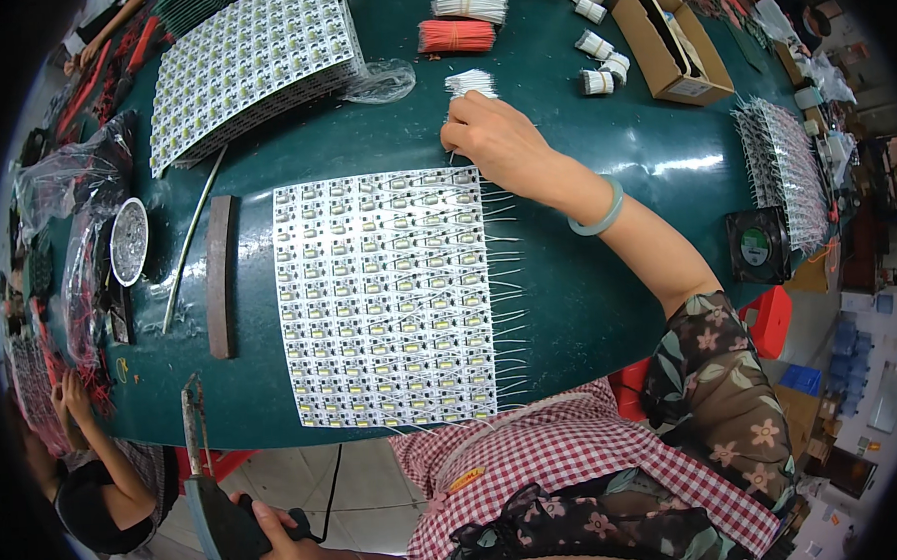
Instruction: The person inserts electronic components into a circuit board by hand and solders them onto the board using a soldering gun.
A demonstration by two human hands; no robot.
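My left hand [283,543] is wrapped round the grip of a dark pistol-style soldering gun [219,520], whose metal tip points up near the table's front edge. A white LED circuit board sheet [384,298] lies in front of me, with rows of small components. Thin white wires [505,268] stick out past its right edge. At the sheet's far right corner, my right hand [498,143] is closed in a pinch, with a thin wire end showing below the fingers. Just beyond it lies a small pile of white wires [470,82], partly covered by the hand.
Stacked LED sheets [254,63] stand at the far left, near a dark bar [221,280], a thin rod [196,236] and a white bowl [130,242]. Red wires [456,36], a cardboard box [674,50] and a fan [757,246] lie farther off. Another person [118,495] sits left.
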